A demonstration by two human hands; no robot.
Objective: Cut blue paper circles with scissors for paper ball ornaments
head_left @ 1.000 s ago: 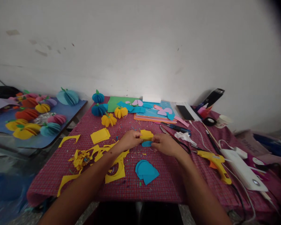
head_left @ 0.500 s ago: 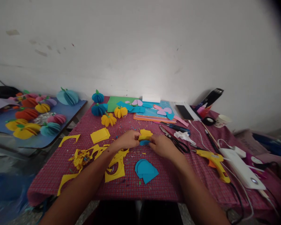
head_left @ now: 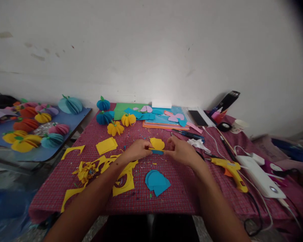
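Observation:
Both hands work over the middle of the checked cloth. My left hand is closed on the left end of a small folded paper piece, blue with a yellow upper edge. At its right end, the thumb of my right hand presses on it, fingers curled above. Just behind the fold lie yellow rounded paper cut-outs. Blue paper cut-outs rest nearer me. The scissors are mostly hidden by my right hand. Yellow paper scraps lie beside my left forearm, with yellow paper squares beyond them.
A yellow glue gun, a white power strip and loose cables lie on the right. Finished paper pumpkins stand at the back left; several more sit on a blue table. Coloured sheets and a phone lie along the wall.
My right hand has lifted its fingers and shifted slightly, now covering more of the scissors. The folded piece has tilted, showing a blue strip in front and more of the yellow cut-outs behind.

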